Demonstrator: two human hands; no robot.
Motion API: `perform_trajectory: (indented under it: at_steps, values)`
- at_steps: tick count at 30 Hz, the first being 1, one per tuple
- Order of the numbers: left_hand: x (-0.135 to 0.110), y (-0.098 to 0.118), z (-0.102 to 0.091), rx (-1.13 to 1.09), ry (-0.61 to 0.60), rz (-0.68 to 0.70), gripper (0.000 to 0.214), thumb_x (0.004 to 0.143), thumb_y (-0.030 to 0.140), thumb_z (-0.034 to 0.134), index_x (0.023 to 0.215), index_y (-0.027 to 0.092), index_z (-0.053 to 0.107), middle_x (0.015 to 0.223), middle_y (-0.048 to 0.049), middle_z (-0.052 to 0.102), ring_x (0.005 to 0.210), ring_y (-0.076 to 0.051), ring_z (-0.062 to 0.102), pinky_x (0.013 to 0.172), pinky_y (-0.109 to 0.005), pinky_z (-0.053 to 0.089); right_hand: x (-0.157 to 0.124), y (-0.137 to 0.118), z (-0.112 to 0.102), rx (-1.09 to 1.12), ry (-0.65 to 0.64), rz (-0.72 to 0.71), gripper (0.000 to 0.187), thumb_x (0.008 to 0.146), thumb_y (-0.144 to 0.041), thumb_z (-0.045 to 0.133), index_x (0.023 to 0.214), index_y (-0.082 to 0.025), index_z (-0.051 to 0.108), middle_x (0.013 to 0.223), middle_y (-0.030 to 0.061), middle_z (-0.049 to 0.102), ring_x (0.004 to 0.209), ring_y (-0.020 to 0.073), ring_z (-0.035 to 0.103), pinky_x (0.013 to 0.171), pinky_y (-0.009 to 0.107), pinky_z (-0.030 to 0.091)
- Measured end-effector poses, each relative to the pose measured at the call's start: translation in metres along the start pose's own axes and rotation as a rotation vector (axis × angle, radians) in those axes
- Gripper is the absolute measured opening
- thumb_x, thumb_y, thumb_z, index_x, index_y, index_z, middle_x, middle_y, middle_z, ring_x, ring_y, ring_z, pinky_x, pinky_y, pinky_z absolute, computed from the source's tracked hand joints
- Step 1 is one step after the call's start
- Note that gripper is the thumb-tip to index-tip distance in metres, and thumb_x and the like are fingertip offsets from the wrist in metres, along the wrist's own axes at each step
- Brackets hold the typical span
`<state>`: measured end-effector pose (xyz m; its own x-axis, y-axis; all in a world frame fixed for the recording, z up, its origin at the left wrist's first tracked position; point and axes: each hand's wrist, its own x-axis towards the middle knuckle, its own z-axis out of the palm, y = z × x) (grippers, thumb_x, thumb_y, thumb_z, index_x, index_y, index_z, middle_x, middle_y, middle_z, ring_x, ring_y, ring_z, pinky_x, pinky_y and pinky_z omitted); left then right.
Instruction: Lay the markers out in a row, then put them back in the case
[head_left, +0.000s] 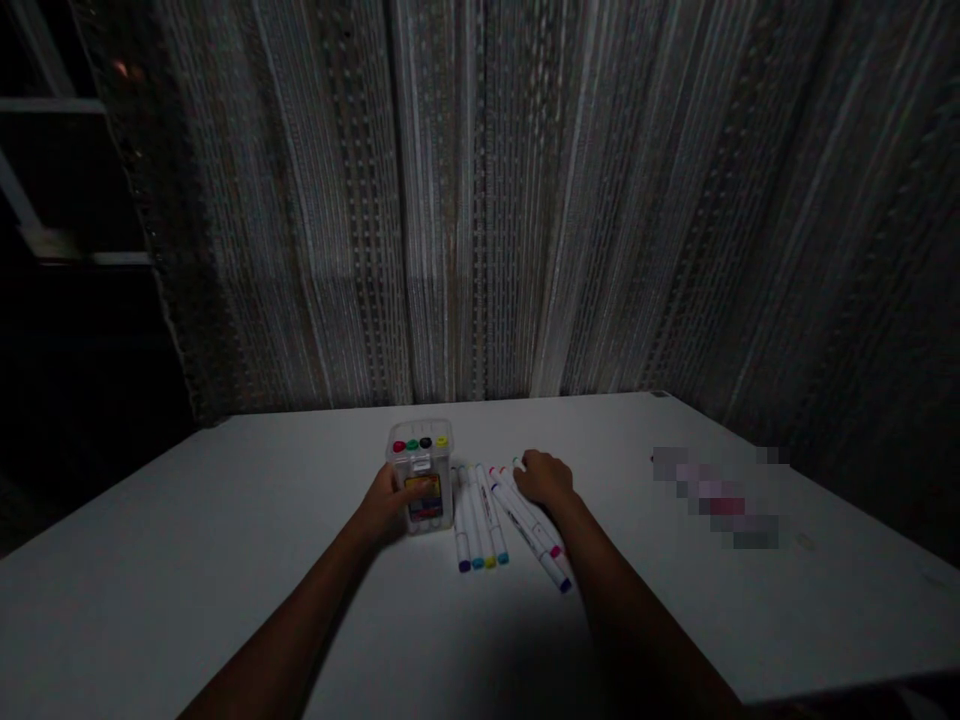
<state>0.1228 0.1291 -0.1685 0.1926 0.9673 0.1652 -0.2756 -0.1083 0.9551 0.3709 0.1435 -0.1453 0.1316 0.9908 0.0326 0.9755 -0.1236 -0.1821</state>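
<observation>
A clear plastic marker case (444,505) stands upright on the white table, with red, green, black and yellow marker ends showing in its top. My left hand (386,502) is wrapped round its left side, the thumb across the label on the front. Several white markers (471,520) lie side by side just right of the case, with purple, blue and yellow ends toward me. Another loose group of markers (529,522) lies slanted farther right. At their far ends my right hand (546,478) has its fingers curled on a marker with a green end; its palm side is hidden.
The white table (262,520) reaches back to a patterned curtain (465,200). On the right side of the table lies a pixelated long object (716,497) that I cannot make out. A dark area with pale bars (75,105) is at the far left.
</observation>
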Motion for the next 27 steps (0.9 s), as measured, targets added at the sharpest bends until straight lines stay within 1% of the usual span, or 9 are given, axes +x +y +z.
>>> perform_trajectory:
  at_steps: [3,7,12,14,18,22,24,27]
  values:
    - [0.001,-0.002,-0.002,0.002,-0.020,0.002,0.049,0.055,0.031,0.082,0.094,0.010,0.062,0.085,-0.0103,0.072,0.075,-0.027,0.068,0.070,-0.040,0.055,0.000,0.000,0.000,-0.001,-0.006,0.001,0.033,0.085,-0.035,0.044,0.107,-0.016,0.060,0.109,0.0142,0.064,0.103,0.0271,0.059,0.081,0.034,0.044]
    - [0.001,-0.001,-0.002,0.011,0.007,0.012,0.051,0.052,0.031,0.084,0.093,0.011,0.060,0.084,-0.0089,0.072,0.074,-0.026,0.068,0.070,-0.041,0.055,0.001,0.000,0.001,-0.012,-0.007,0.001,0.033,0.085,-0.034,0.044,0.107,-0.016,0.060,0.109,0.0141,0.064,0.104,0.0274,0.059,0.081,0.034,0.044]
    - [0.002,-0.003,-0.004,0.020,0.002,0.012,0.053,0.054,0.031,0.083,0.097,0.012,0.058,0.087,-0.0090,0.071,0.077,-0.026,0.068,0.072,-0.041,0.054,0.002,0.001,0.001,-0.018,-0.007,-0.003,0.034,0.086,-0.035,0.043,0.108,-0.016,0.060,0.109,0.0142,0.064,0.103,0.0272,0.059,0.080,0.034,0.044]
    - [0.002,-0.003,-0.004,0.022,-0.004,0.016,0.055,0.054,0.031,0.083,0.098,0.013,0.057,0.088,-0.0094,0.071,0.079,-0.026,0.068,0.073,-0.041,0.054,0.002,0.001,0.001,-0.022,-0.001,-0.005,0.034,0.086,-0.035,0.042,0.107,-0.015,0.060,0.109,0.0139,0.064,0.103,0.0276,0.059,0.080,0.034,0.044]
    - [-0.001,-0.001,-0.005,-0.004,-0.065,0.007,0.059,0.051,0.030,0.085,0.099,0.014,0.055,0.091,-0.0096,0.070,0.081,-0.027,0.067,0.074,-0.041,0.054,0.001,0.000,0.001,-0.028,-0.002,-0.007,0.035,0.086,-0.036,0.042,0.107,-0.015,0.060,0.109,0.0139,0.064,0.103,0.0283,0.059,0.080,0.034,0.044]
    - [-0.005,0.001,-0.008,0.022,-0.049,0.039,0.060,0.048,0.031,0.086,0.098,0.016,0.054,0.093,-0.0096,0.069,0.084,-0.028,0.066,0.074,-0.040,0.053,0.002,0.000,0.001,-0.024,0.000,-0.004,0.035,0.087,-0.036,0.042,0.108,-0.015,0.060,0.109,0.0140,0.064,0.103,0.0277,0.059,0.079,0.034,0.044]
    - [-0.005,0.006,-0.010,0.039,-0.074,0.074,0.065,0.049,0.034,0.085,0.104,0.017,0.054,0.098,-0.0112,0.068,0.088,-0.029,0.065,0.077,-0.040,0.052,0.002,0.001,0.002,-0.011,0.006,0.000,0.034,0.087,-0.036,0.043,0.108,-0.015,0.060,0.109,0.0137,0.064,0.102,0.0272,0.059,0.079,0.034,0.044]
    - [-0.003,0.024,-0.015,0.061,-0.103,0.177,0.082,0.050,0.040,0.084,0.120,0.020,0.049,0.117,-0.0141,0.061,0.105,-0.032,0.059,0.086,-0.041,0.049,0.002,0.003,0.004,0.025,0.022,-0.001,0.035,0.088,-0.037,0.042,0.107,-0.015,0.061,0.108,0.0139,0.064,0.101,0.0262,0.060,0.078,0.033,0.043]
